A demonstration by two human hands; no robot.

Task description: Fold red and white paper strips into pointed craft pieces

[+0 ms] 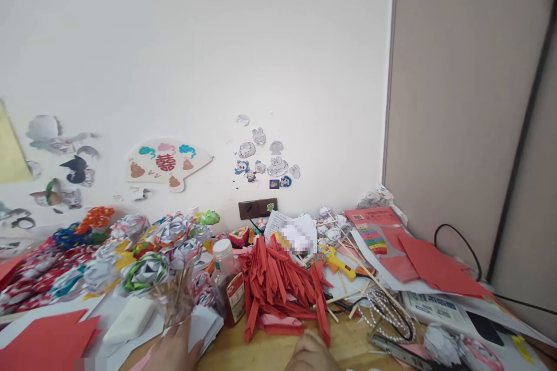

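My left hand (172, 351) reaches in at the bottom edge, fingers stretched forward and thumb apart. It is close to a clear cup of thin sticks (176, 295) and a stack of white paper (204, 324); contact cannot be made out. My right hand (308, 352) shows only bent knuckles at the bottom edge, just below a pile of folded red paper strips (278, 278). Its fingertips, and anything in them, are hidden. Between the hands and the wall stands a bottle of brown liquid with a white cap (228, 284).
Paper flowers (145, 272) are heaped at left, near red sheets (43, 342) and a white box (130, 319). To the right lie a yellow glue gun (339, 264), wooden sticks, a bead string (387, 313), a phone (483, 327) and red paper (439, 269). A wall (304, 40) rises behind.
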